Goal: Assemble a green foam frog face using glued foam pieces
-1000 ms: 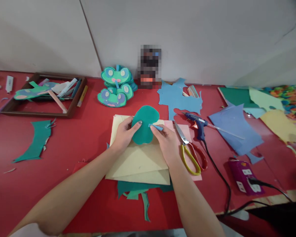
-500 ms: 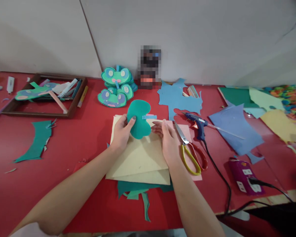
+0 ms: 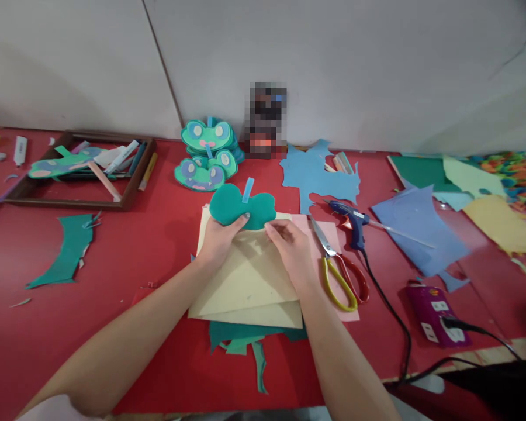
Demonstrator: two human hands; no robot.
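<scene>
My left hand (image 3: 218,241) grips the lower edge of a teal foam cut-out (image 3: 241,208) shaped like two rounded lobes. A light blue strip (image 3: 248,190) stands up from its middle. My right hand (image 3: 289,242) rests just right of it, fingertips curled near the cut-out's lower right edge, over a stack of cream sheets (image 3: 245,280). Whether the right fingers touch the cut-out is unclear.
Yellow and red scissors (image 3: 338,266) lie right of my hand, a blue glue gun (image 3: 353,225) beyond them with its cord to a purple power strip (image 3: 433,313). Finished frog-face pieces (image 3: 204,155) sit at the back. A wooden tray (image 3: 76,169) of pens stands left. Foam sheets (image 3: 416,228) lie right.
The teal cut-out turned from upright to lying sideways, and the blue strip now points up. My right hand let go of the strip and drew back beside the cut-out.
</scene>
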